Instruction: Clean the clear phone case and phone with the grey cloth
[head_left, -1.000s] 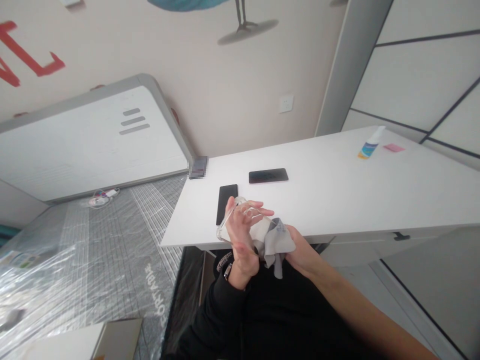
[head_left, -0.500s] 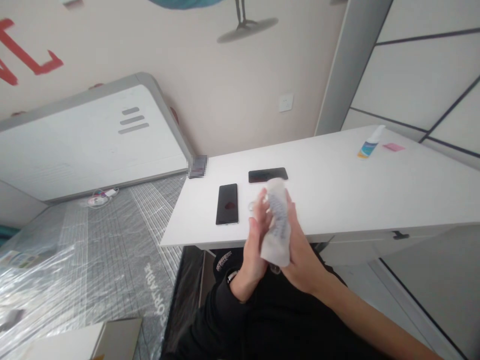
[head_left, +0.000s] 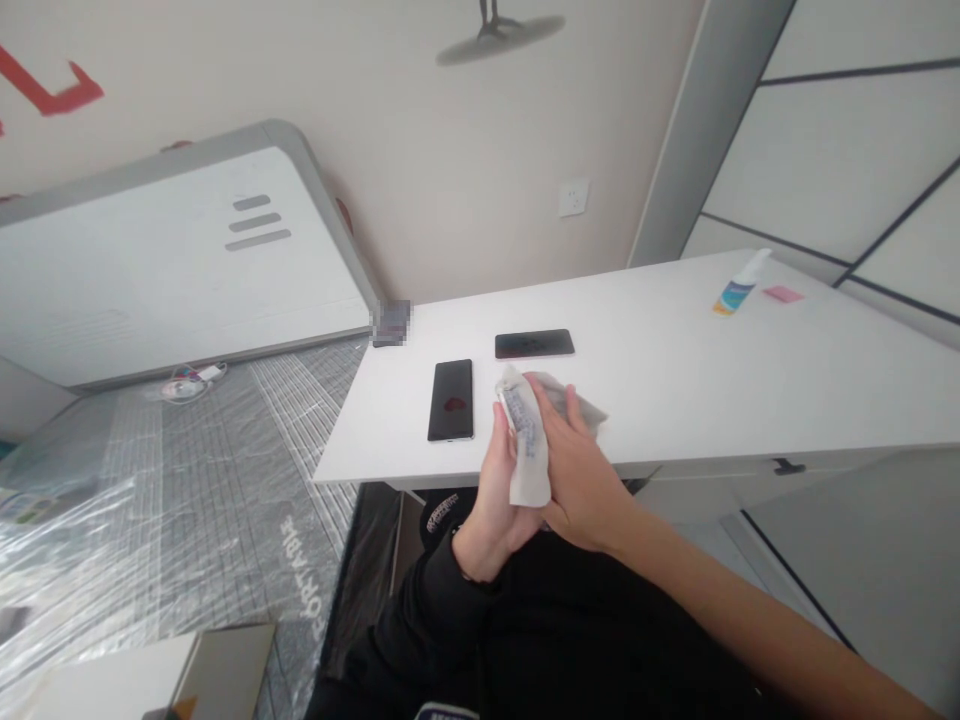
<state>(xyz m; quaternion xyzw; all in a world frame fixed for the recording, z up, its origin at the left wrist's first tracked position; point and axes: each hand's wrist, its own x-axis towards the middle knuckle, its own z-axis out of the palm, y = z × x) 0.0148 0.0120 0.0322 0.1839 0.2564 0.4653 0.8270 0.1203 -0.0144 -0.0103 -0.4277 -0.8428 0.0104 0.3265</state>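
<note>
Just over the desk's front edge, both my hands are around a soft, off-white cloth [head_left: 531,455] with faint dark printing. My left hand [head_left: 491,505] cups it from the left and below, with the thumb up along its side. From the right, my right hand [head_left: 581,470] presses over the cloth, fingers laid across it. A greyish part of the cloth sticks out beyond my right fingers. Whatever is folded inside is hidden. A dark phone [head_left: 451,400] lies left of my hands, and a second dark phone [head_left: 534,344] lies just beyond them.
The white desk [head_left: 675,380] holds a small spray bottle [head_left: 739,285] and a pink slip [head_left: 784,294] at the far right. A blurred dark item [head_left: 391,323] sits at its back left corner. On the left is a plastic-covered mattress [head_left: 292,500] with a pale box [head_left: 165,670].
The cloth has shifted left and tilted. My right hand has moved over it, and its fingers now lie across the cloth. The clear rounded piece by my left fingers is out of sight.
</note>
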